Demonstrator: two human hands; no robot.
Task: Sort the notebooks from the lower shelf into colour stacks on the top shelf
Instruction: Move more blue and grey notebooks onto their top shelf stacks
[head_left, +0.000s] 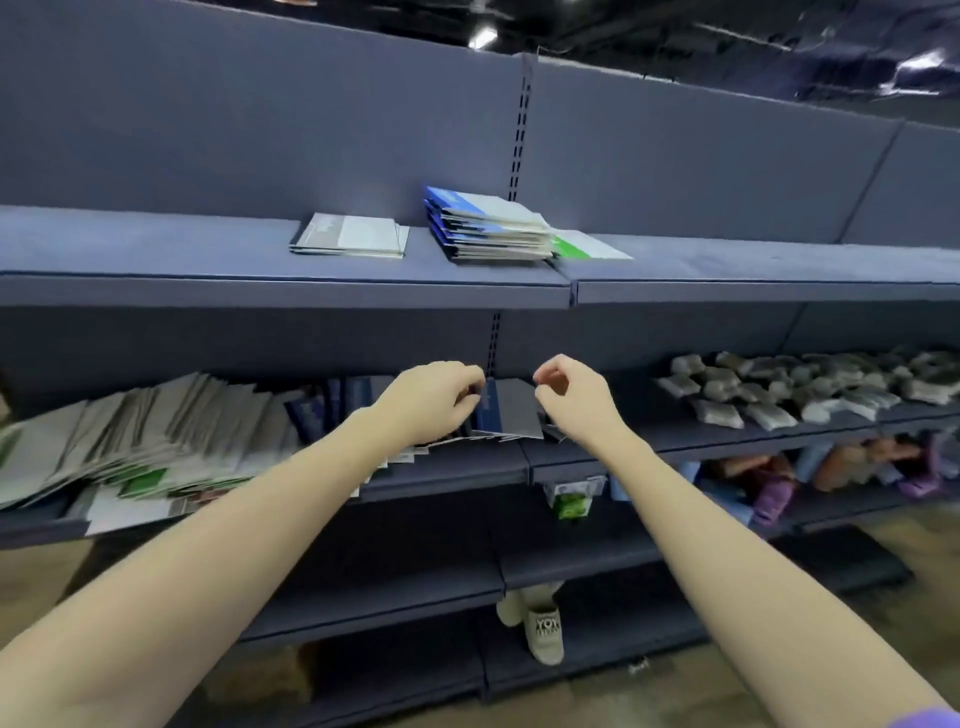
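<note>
A blue-and-grey notebook stands upright on the lower shelf. My left hand grips its upper left edge with curled fingers. My right hand pinches its upper right corner between thumb and forefinger. To the left, several grey, green and dark blue notebooks lean in a slumped row. On the top shelf lie a grey-white stack, a taller blue stack and a green-and-white notebook tucked against the blue stack's right side.
Grey packets fill the lower shelf to the right. Coloured soft goods sit on the shelf below. A green tag hangs from the shelf edge. My shoe shows by the bottom shelf.
</note>
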